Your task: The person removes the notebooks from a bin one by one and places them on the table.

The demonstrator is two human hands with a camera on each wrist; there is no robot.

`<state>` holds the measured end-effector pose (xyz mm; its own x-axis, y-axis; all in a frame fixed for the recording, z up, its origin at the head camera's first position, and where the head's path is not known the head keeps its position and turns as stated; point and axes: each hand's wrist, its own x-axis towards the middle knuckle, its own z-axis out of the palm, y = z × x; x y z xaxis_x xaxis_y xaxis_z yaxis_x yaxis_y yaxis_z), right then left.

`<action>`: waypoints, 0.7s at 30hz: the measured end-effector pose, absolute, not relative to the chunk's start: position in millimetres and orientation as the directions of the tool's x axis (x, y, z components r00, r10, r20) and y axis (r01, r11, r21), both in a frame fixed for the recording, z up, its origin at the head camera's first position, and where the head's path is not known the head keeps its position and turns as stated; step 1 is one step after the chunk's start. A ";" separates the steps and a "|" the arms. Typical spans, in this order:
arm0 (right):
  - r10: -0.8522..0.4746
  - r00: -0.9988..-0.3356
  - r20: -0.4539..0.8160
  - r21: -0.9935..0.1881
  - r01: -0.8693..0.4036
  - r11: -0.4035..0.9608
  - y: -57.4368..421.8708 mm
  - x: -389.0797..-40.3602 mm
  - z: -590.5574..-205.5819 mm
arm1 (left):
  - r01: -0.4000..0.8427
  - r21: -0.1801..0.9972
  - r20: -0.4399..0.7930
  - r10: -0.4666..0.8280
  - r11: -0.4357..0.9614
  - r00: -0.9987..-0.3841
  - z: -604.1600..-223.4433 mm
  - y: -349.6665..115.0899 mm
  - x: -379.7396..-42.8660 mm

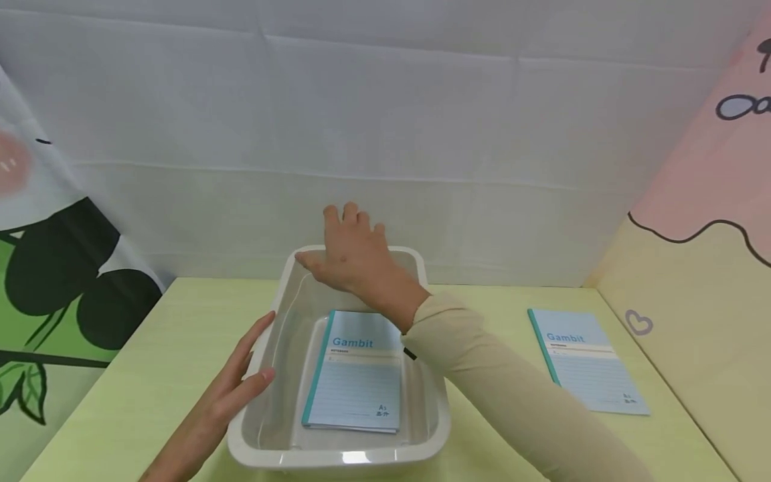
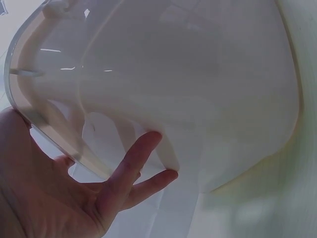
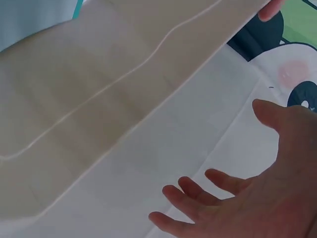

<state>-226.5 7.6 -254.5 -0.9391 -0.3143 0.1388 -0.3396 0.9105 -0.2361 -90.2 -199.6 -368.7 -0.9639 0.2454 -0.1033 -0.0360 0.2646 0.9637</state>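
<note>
Head cam: your left hand (image 1: 227,391) rests on the white tub's (image 1: 355,458) left rim, fingers loosely spread; your right hand (image 1: 357,258), mid-frame, is splayed, holding nothing. One notebook (image 1: 352,375) sits inside, lower middle; second notebook (image 1: 587,365) on the tabletop (image 1: 150,375), right. Left wrist: straightish fingers touch the tub, centre. Right wrist: relaxed fingers, lower right.

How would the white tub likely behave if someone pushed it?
The white tub probably slides rather than tips, given its broad, low shape. Its glossy walls look like smooth, perhaps slippery plastic. The notebook lying inside could shift under a sharp push.
</note>
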 end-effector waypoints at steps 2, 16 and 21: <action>-0.300 -0.945 0.132 -0.215 -0.322 0.922 -0.9 -226.3 -258.3 | -0.030 0.964 -0.098 0.243 0.266 -0.965 -368.8 -200.0 -90.3; -0.188 -0.982 0.024 -0.030 -0.189 0.981 -32.1 -217.6 -307.8 | -0.006 0.958 -0.078 0.238 0.287 -0.968 -374.8 -198.5 -95.4; -0.148 -0.989 -0.002 -0.005 -0.148 0.989 -40.3 -213.4 -324.8 | -0.008 0.955 -0.080 0.231 0.296 -0.970 -373.5 -199.8 -93.4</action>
